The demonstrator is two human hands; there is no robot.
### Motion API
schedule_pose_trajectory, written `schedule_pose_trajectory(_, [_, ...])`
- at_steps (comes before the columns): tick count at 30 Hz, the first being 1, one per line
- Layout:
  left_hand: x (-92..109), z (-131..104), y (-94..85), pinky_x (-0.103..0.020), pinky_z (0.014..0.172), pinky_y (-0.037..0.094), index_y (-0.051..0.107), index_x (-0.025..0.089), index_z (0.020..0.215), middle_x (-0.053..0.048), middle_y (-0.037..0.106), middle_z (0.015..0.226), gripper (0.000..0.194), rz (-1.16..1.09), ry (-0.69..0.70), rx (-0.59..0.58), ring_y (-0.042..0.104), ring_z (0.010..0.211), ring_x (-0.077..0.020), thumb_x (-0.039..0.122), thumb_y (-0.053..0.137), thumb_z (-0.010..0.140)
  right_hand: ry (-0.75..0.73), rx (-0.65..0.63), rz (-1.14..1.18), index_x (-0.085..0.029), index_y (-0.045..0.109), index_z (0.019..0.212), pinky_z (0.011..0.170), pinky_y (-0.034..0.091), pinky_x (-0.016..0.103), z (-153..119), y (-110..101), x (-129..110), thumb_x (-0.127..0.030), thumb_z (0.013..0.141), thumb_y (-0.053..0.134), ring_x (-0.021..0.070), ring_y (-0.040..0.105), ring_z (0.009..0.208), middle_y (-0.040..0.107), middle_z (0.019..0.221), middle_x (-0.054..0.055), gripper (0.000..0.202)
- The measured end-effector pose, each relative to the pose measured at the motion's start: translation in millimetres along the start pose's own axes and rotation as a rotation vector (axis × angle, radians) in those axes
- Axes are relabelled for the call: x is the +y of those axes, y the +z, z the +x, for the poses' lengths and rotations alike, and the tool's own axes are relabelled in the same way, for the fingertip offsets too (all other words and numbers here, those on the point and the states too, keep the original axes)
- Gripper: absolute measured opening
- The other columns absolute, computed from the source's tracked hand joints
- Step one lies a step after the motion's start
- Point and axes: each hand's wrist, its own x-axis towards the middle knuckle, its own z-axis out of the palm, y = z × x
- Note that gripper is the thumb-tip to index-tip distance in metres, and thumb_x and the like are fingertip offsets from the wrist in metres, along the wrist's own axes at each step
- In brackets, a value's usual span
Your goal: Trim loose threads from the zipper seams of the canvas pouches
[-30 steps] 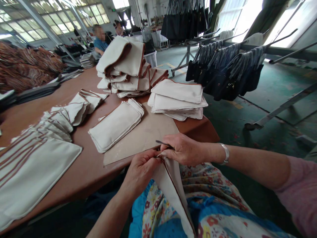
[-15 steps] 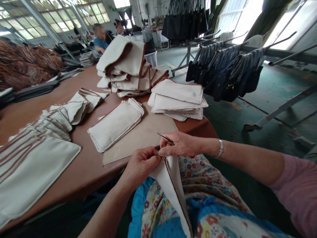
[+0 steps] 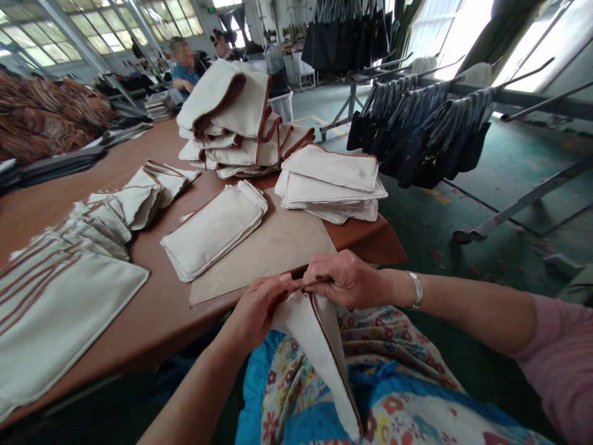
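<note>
Over my lap hangs a white fabric piece with brown edging (image 3: 308,340), narrow and folded, its lower tip pointing down. My left hand (image 3: 259,309) is closed on its upper edge, fingers pinching the fabric. Beside it, almost touching, my right hand (image 3: 347,278) is closed at the same top edge. A small dark metal tool (image 3: 324,279) shows between the right fingers; most of it is hidden in the hand. Just beyond both hands lies a beige board (image 3: 259,253) on the brown table (image 3: 176,315).
White pouches (image 3: 213,232) lie stacked on the board's left. Another white stack (image 3: 331,185) sits at the right, behind it a tall pile of brown-edged pieces (image 3: 231,117). Fanned pieces (image 3: 83,296) cover the table's left. Dark bags (image 3: 421,136) hang on a rack. A person (image 3: 185,71) is beyond.
My right hand has turned over the fabric's top edge, and the tool's thin pointed tip no longer shows. My left fingers have flattened along the edge. The fabric stays over my lap.
</note>
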Motion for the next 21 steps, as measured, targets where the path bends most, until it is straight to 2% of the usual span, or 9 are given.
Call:
schedule_pose_trajectory(3, [-2,1,0.6,-0.023,0.051,0.041,0.068,0.012,0.075,-0.006,0.064,0.066,0.043,-0.128,-0.073,-0.07,0.056,0.055,-0.0144,0.053,0.06,0.082,-0.193,-0.068,-0.261,-0.016,0.064,0.102,0.068,0.043,0.024,-9,-2,5,-0.018,0.095,0.041,0.0143,0.059,0.08,0.067,0.092,0.008,0.024])
schedule_pose_trajectory(6, [-5,2,0.5,-0.022,0.052,0.04,0.066,0.01,0.079,-0.006,0.066,0.07,0.036,-0.182,-0.145,-0.143,0.054,0.054,-0.0118,0.045,0.074,0.076,-0.309,-0.131,-0.503,-0.017,0.064,0.106,0.062,0.039,0.026,-14,-5,7,-0.021,0.097,0.039,0.0141,0.056,0.071,0.067,0.087,0.007,0.027])
schedule_pose_trajectory(9, [-6,0,-0.3,-0.02,0.052,0.037,0.062,0.01,0.077,-0.003,0.063,0.067,0.035,-0.118,-0.127,-0.149,0.052,0.054,-0.0102,0.042,0.076,0.074,-0.362,-0.164,-0.545,-0.017,0.064,0.107,0.061,0.037,0.028,-18,-7,4,-0.023,0.097,0.04,0.0146,0.055,0.069,0.068,0.092,0.009,0.027])
schedule_pose_trajectory(12, [-3,-5,-1.4,-0.02,0.054,0.036,0.062,0.011,0.081,-0.002,0.06,0.068,0.033,0.018,-0.027,-0.155,0.05,0.057,-0.01,0.044,0.07,0.08,-0.236,-0.171,-0.295,-0.017,0.063,0.103,0.067,0.041,0.026,-21,-7,-3,-0.026,0.098,0.04,0.0152,0.057,0.077,0.066,0.094,0.009,0.026])
schedule_pose_trajectory(14, [1,-8,-1.9,-0.021,0.057,0.037,0.065,0.012,0.086,-0.002,0.061,0.074,0.032,0.182,0.068,-0.139,0.051,0.062,-0.0114,0.044,0.064,0.085,-0.037,-0.09,-0.031,-0.016,0.061,0.102,0.072,0.043,0.024,-19,-7,-8,-0.03,0.099,0.038,0.0143,0.057,0.082,0.065,0.093,0.008,0.027])
schedule_pose_trajectory(16, [7,-10,-1.5,-0.022,0.06,0.039,0.067,0.013,0.088,-0.003,0.063,0.079,0.03,0.357,0.18,-0.106,0.053,0.068,-0.0134,0.042,0.059,0.088,0.185,0.01,0.168,-0.014,0.059,0.1,0.069,0.042,0.022,-13,-11,-12,-0.036,0.1,0.037,0.012,0.054,0.076,0.062,0.087,0.005,0.031])
schedule_pose_trajectory(17, [10,-11,-0.8,-0.022,0.063,0.04,0.068,0.014,0.089,-0.003,0.064,0.081,0.029,0.431,0.233,-0.091,0.054,0.072,-0.0145,0.041,0.058,0.09,0.275,0.015,0.223,-0.013,0.059,0.096,0.065,0.041,0.021,-8,-14,-13,-0.039,0.1,0.037,0.0104,0.05,0.07,0.058,0.08,0.003,0.034])
schedule_pose_trajectory(19, [17,-13,1.4,-0.023,0.068,0.042,0.069,0.015,0.091,-0.003,0.065,0.084,0.026,0.549,0.313,-0.068,0.056,0.077,-0.0158,0.037,0.055,0.091,0.382,-0.094,0.283,-0.012,0.06,0.085,0.057,0.034,0.019,3,-21,-14,-0.044,0.098,0.041,0.0078,0.04,0.061,0.048,0.068,-0.002,0.039])
schedule_pose_trajectory(21, [23,-15,4.1,-0.022,0.07,0.042,0.068,0.016,0.089,-0.003,0.065,0.082,0.024,0.635,0.359,-0.03,0.057,0.076,-0.0153,0.035,0.054,0.092,0.401,-0.255,0.332,-0.01,0.062,0.078,0.053,0.029,0.019,14,-28,-13,-0.044,0.093,0.051,0.0063,0.034,0.057,0.042,0.062,-0.004,0.038])
